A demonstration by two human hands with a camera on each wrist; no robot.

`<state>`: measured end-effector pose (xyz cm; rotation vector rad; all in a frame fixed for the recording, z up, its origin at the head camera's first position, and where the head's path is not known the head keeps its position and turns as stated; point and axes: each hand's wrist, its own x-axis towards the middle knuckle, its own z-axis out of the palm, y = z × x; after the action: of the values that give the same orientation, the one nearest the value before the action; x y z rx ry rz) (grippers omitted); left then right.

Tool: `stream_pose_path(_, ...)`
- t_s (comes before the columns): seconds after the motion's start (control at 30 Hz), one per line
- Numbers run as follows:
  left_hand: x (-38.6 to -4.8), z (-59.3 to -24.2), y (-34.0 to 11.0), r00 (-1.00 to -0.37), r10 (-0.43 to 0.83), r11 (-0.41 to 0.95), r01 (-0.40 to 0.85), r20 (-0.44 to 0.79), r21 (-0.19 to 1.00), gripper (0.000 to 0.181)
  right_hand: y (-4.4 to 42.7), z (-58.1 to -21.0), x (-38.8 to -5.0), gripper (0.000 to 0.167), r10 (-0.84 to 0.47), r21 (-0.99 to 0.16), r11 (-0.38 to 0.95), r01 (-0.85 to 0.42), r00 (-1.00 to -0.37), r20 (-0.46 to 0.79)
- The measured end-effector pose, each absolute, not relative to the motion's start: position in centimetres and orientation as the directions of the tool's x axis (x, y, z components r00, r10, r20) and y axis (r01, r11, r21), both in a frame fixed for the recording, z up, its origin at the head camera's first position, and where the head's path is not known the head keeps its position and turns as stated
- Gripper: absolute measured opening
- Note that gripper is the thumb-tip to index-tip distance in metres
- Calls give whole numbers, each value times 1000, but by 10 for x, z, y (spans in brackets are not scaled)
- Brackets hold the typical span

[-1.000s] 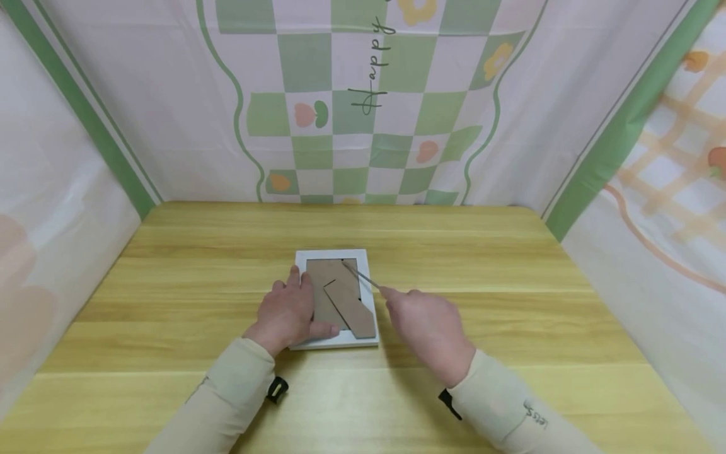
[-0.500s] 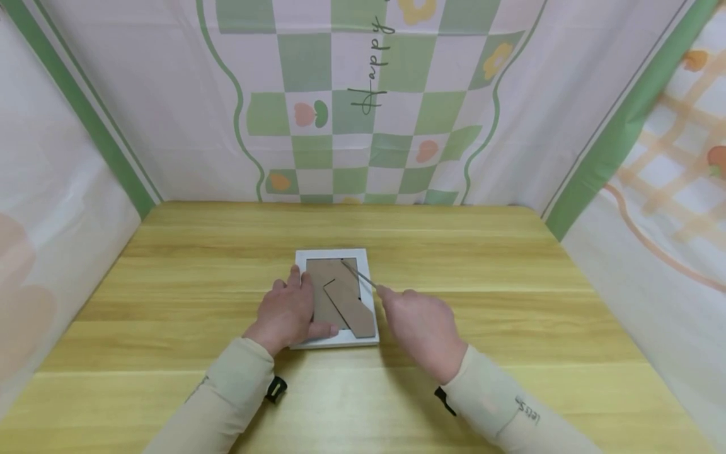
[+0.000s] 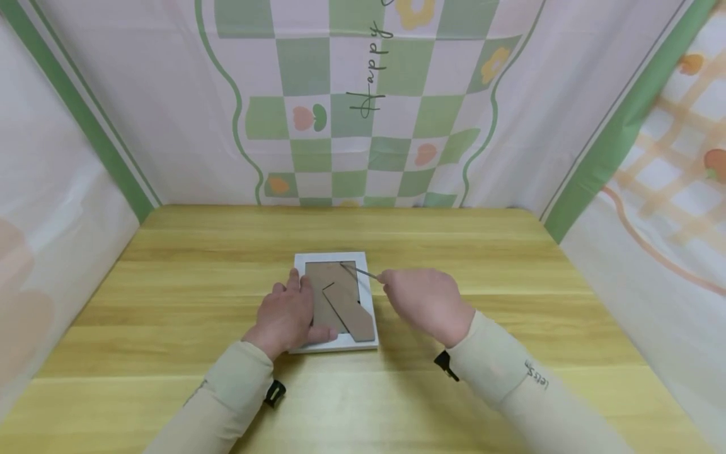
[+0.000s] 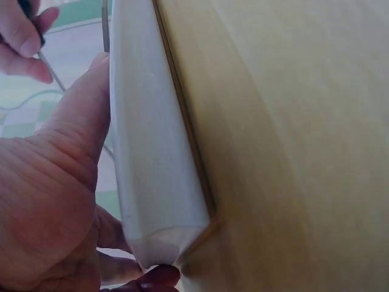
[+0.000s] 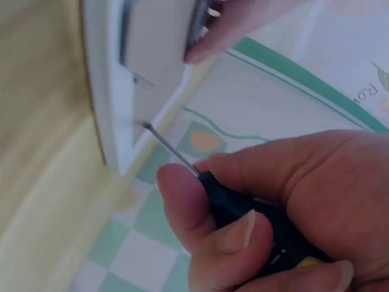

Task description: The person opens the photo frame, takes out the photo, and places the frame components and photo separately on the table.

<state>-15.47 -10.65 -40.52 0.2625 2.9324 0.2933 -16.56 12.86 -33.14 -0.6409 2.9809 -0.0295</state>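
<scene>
While the right hand point(image 3: 428, 304) has its grip curled round a dark-handled screwdriver point(image 5: 228, 199), the tip sits at the far edge of a brown backing board point(image 3: 321, 275). With its grip spread wide, the left hand point(image 3: 283, 320) rests along the left side of the white picture frame point(image 3: 365, 287), back upward on the wooden surface point(image 3: 482, 271) before a checked cloth point(image 3: 351, 154).

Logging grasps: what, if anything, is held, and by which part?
Right hand: fingers grip a screwdriver-like tool by its dark handle. Left hand: rests on the picture frame; no clear grip.
</scene>
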Motion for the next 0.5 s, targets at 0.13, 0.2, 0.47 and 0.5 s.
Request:
stream_pose_path(0.13,-154,-405,-107,-967,196,965,161,-160,208,121,131,-316,-178,25,-454,-61,891,-451,-876,-161)
stream_pose_path(0.2,-154,-405,-107,-967,197,965,163,-159,205,121,132,-310,-186,28,-487,-78,873,-481,-853,-187)
stream_pose_path(0.47,-155,-407,-107,-968,198,968,169,-155,184,122,135,-290,-215,35,-519,-168,854,-492,-789,-328)
stream_pose_path(0.5,-155,-407,-107,-968,198,968,169,-155,184,122,135,-287,-217,35,-513,-182,858,-481,-783,-351)
